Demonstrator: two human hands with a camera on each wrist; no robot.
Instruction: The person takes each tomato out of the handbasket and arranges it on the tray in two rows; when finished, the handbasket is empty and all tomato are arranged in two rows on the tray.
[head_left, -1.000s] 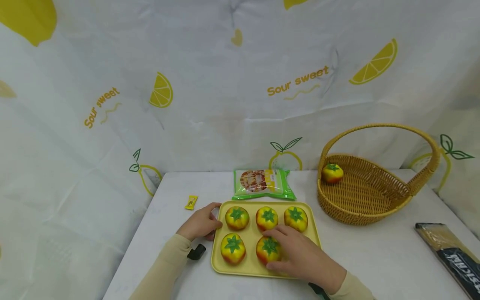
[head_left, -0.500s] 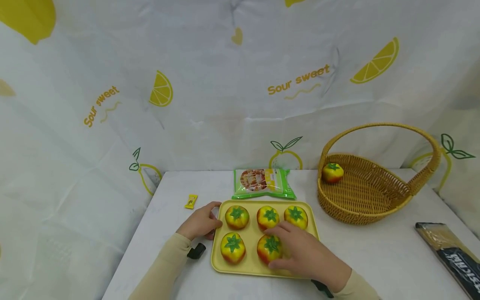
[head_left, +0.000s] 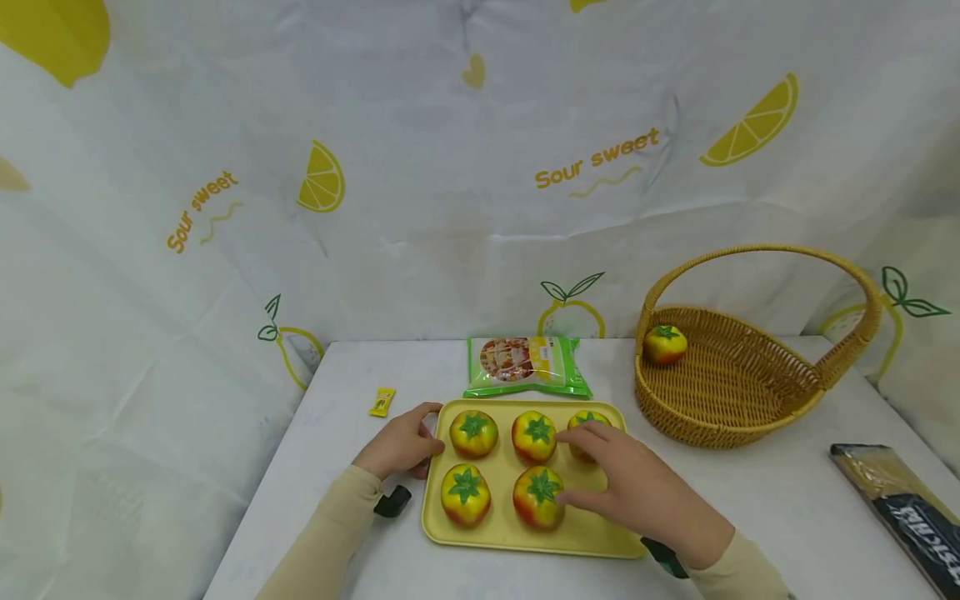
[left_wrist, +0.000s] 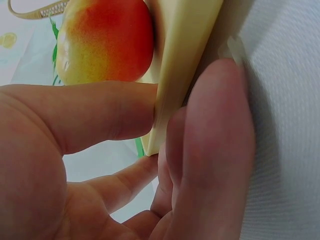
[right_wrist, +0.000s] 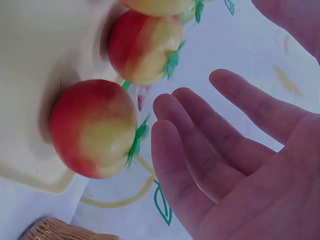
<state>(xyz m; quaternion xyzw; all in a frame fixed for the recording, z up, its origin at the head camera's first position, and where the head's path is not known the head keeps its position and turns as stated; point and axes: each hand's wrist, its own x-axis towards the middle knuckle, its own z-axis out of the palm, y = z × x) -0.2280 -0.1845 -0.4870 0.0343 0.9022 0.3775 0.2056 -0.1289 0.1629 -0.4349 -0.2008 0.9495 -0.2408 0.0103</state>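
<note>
Yellow plastic tray [head_left: 517, 537] lies on the white tabletop [head_left: 750, 508], and every position below is given relative to it. Five toy tomatoes sit on the tray: three in the far row, two in the near row.

Left hand [head_left: 401, 443] grips the tray's far-left corner. The left wrist view shows the thumb [left_wrist: 100, 115] pressed on top of the rim [left_wrist: 175, 85] and the other fingers [left_wrist: 215, 150] curled beneath it, with one tomato [left_wrist: 105, 40] just inside that rim.

Right hand [head_left: 637, 492] hovers over the tray's right side with fingers spread and relaxed, holding nothing. Its fingertips reach over the far-right tomato [head_left: 588, 425], partly hiding it; whether they touch it cannot be told. The thumb lies just beside the near-middle tomato [head_left: 537, 498]. In the right wrist view the open palm [right_wrist: 240, 170] faces a tomato [right_wrist: 95, 127] without contact.

Behind the tray lies a green snack packet [head_left: 527, 367]. To the tray's far left is a small yellow wrapped sweet [head_left: 382, 402]. To its right stands a wicker basket [head_left: 750, 392] holding one more tomato [head_left: 664, 344]. Farther right lies a dark packet [head_left: 900, 508].
</note>
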